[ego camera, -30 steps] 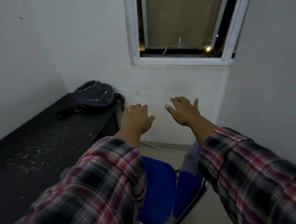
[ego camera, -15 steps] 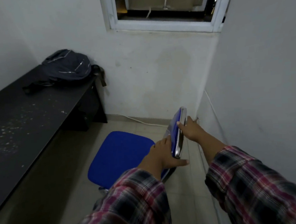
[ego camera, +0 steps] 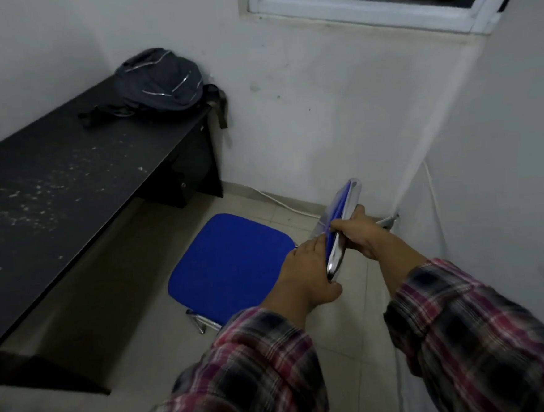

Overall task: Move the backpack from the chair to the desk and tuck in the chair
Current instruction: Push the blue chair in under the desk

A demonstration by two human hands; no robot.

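A dark grey backpack (ego camera: pixel 159 81) lies on the far end of the black desk (ego camera: pixel 54 189), against the wall, with one strap hanging over the desk's end. The blue chair (ego camera: pixel 230 266) stands on the floor to the right of the desk, its seat facing the desk. The chair's backrest (ego camera: pixel 342 213) is seen edge-on, with a chrome frame. My left hand (ego camera: pixel 307 274) grips the near end of the backrest. My right hand (ego camera: pixel 359 232) is closed around the backrest a little farther along.
White walls close in at the back and on the right. A window (ego camera: pixel 363 6) sits high in the back wall. A white cable (ego camera: pixel 283 201) runs along the skirting. Dark open space lies under the desk, with a drawer unit (ego camera: pixel 191 173) at its far end.
A second ago both hands were held open in front of the wall. They came down and took hold of the backrest. My view has tilted down and to the right.
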